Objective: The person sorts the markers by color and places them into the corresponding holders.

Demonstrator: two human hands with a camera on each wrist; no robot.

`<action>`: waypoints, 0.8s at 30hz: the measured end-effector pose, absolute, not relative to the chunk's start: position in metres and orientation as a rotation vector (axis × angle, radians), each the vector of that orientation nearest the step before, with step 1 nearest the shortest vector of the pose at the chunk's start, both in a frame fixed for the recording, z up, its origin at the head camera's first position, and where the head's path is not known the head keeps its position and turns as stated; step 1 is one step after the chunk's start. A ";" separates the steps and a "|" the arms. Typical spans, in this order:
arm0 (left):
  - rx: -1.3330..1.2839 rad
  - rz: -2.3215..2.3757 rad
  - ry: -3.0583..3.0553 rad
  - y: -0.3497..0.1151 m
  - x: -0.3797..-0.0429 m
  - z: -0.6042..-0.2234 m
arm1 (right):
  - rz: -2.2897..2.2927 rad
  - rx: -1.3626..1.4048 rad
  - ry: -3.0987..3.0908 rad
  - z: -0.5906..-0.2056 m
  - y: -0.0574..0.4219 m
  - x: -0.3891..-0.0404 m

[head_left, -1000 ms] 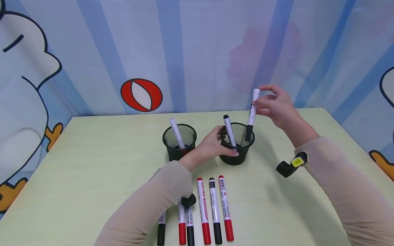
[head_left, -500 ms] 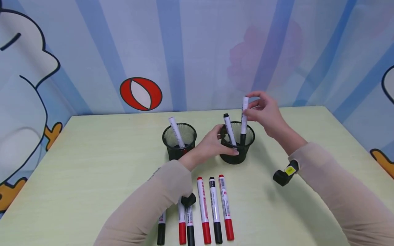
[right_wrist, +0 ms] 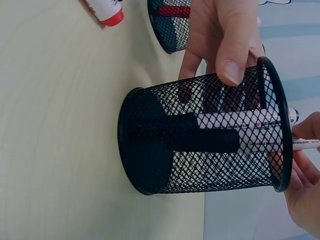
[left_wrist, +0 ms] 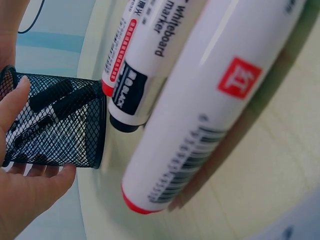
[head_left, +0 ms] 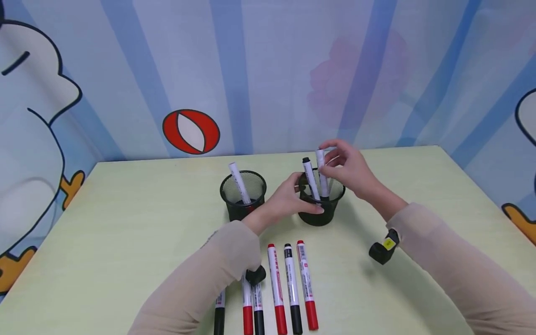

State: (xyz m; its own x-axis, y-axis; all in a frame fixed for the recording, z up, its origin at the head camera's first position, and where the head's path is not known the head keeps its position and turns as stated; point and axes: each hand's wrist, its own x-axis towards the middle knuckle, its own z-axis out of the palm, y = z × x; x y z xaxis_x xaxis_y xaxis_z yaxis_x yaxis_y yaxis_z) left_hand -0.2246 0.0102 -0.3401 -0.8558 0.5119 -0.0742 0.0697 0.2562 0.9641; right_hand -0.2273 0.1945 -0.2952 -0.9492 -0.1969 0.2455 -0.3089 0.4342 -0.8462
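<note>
My left hand [head_left: 289, 199] grips the right-hand black mesh pen cup [head_left: 319, 218], thumb in front and fingers behind. Between thumb and fingers, my right hand [head_left: 351, 168] pinches the white upper end of a black-capped marker [head_left: 322, 174], whose capped end is down inside that cup. Beside it leans another marker [head_left: 310, 177] with a black tip at the top. Through the mesh in the right wrist view, two black caps [right_wrist: 210, 140] point toward the cup's bottom, one reaching nearer the base.
Left of the gripped cup stands a second mesh cup [head_left: 235, 213] holding a white marker [head_left: 238, 181] and something red. Several red and black markers lie in a row in front, including a red one [head_left: 307, 284] and a black one [head_left: 292, 286]; the left sleeve [head_left: 209, 279] partly covers others.
My right hand has moved left and down, lowering the black-capped marker from above the cup's right rim into it, beside the other marker. The left hand keeps its grip on the cup.
</note>
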 end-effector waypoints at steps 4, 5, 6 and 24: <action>0.529 1.642 2.137 0.009 -0.224 -0.342 | 1.474 0.508 -2.588 -0.298 0.192 -0.226; 0.527 1.645 2.131 0.009 -0.224 -0.342 | 1.458 0.518 -2.591 -0.299 0.192 -0.226; 0.525 1.647 2.128 0.009 -0.224 -0.341 | 1.438 0.529 -2.597 -0.299 0.192 -0.226; 0.512 1.654 2.087 0.005 -0.203 -0.310 | 1.145 0.600 -2.701 -0.300 0.185 -0.223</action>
